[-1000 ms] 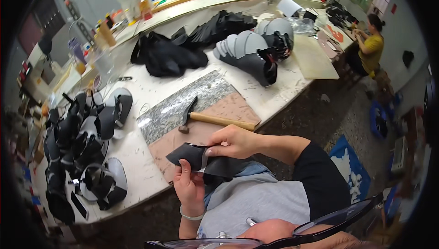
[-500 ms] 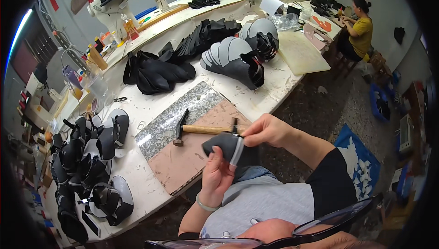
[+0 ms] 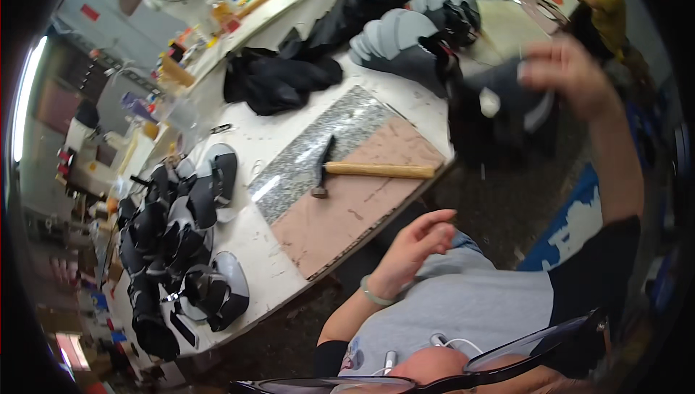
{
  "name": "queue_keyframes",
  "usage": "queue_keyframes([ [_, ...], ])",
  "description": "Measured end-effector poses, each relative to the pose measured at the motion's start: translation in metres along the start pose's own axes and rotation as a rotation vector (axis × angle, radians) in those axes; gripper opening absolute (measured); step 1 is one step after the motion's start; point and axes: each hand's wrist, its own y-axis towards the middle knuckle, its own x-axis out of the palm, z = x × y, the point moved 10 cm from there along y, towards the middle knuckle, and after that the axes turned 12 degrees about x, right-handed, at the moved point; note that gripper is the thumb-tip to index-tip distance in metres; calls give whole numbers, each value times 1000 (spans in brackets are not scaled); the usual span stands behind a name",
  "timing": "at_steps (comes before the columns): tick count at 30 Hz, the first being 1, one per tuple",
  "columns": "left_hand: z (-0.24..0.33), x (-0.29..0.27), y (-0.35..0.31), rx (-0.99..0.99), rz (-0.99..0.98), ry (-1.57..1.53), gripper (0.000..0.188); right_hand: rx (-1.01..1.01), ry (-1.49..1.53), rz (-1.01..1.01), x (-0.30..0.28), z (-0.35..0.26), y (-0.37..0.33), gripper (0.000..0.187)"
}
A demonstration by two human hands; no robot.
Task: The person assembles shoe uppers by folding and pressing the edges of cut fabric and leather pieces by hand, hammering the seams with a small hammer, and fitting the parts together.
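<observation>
A: Head view: the right hand (image 3: 568, 68) is raised, blurred, its fingers pinched on the upper edge of a dark shoe piece (image 3: 499, 115) with a pale patch. The piece hangs below and to the left of that hand, over the table's (image 3: 239, 249) near edge.

B: And the left hand (image 3: 420, 238)?

A: Empty, fingers loosely curled and a little apart, palm turned up, just off the near edge of the brown board (image 3: 362, 198). It touches nothing that I can see.

B: So which hand is nearer the hammer (image 3: 362, 170)?

A: The left one. The hammer lies just beyond its fingertips, up and slightly to the left. Its wooden handle runs roughly left to right across the board, the free end toward the right hand's side, the head resting at the seam with the grey stone slab (image 3: 318, 151).

B: How does the shoe piece lie?

A: The blur makes that hard to tell; it seems to hang broadside, its longer side running down from the pinch. It is well apart from the left hand, up and to the right of it.

B: Anything else close by?

A: Grey and black shoe uppers (image 3: 405, 43) are stacked beyond the held piece, and another heap (image 3: 181, 249) lies far to the left hand's left.
</observation>
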Motion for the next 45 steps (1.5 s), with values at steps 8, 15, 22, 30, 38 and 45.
queue_keyframes([
  [8, -5, -43, -21, 88, 81, 65, 29, -273, -608, 368, -43, -68, 80, 27],
  [15, -28, -61, -44, 14, 208, -2, 25, -256, -943, 215, -26, 81, 127, 28],
  [22, -33, -70, -35, 1, 258, -75, 22, -203, -862, 246, 58, 136, 93, 24],
  [30, -38, -84, -48, 11, 334, -63, 21, -416, -682, 887, 86, 148, 84, 64],
  [38, -33, -89, -49, 75, 376, -99, 22, -386, -561, 813, 53, 154, 159, 79],
  [45, -33, -102, -55, 98, 416, -110, 22, -359, -658, 566, -14, 170, 197, 73],
])
